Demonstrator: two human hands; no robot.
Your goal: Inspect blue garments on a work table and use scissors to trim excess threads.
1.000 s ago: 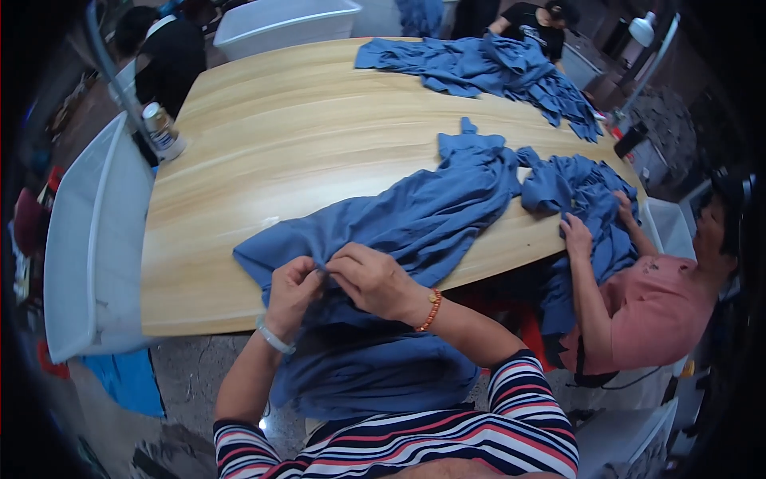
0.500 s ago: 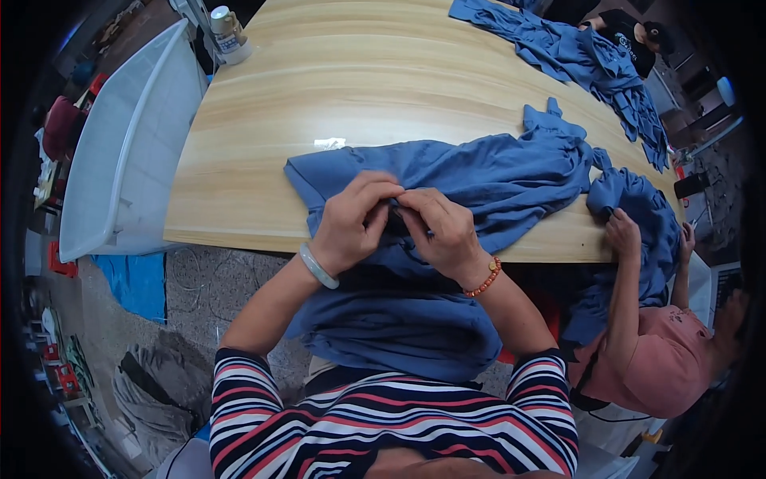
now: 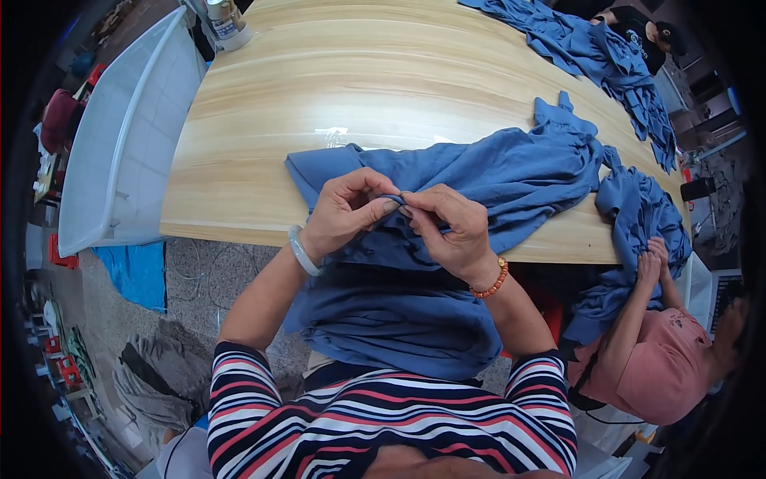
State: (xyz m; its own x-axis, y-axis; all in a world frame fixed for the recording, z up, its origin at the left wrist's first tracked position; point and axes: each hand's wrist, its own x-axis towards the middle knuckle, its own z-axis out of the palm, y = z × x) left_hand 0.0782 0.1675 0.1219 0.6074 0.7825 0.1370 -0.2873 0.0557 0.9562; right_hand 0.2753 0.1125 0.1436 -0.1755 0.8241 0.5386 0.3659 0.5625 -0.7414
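Note:
A blue garment (image 3: 495,172) lies across the near edge of the light wooden table (image 3: 343,88) and hangs down onto my lap. My left hand (image 3: 345,209) and my right hand (image 3: 447,227) meet over it, fingertips pinching a thin edge or seam of the blue cloth between them. A pale bangle sits on my left wrist and an orange bead bracelet on my right. My sleeves are striped.
A person in a pink top (image 3: 678,359) at the right handles another blue garment (image 3: 638,215). More blue garments (image 3: 606,56) lie at the table's far end. A white tub (image 3: 128,136) stands left of the table, a can (image 3: 226,20) at its far left corner.
The view has tilted down and closer to my hands. My hands stay together on the cloth edge, fingers shifting slightly along it.

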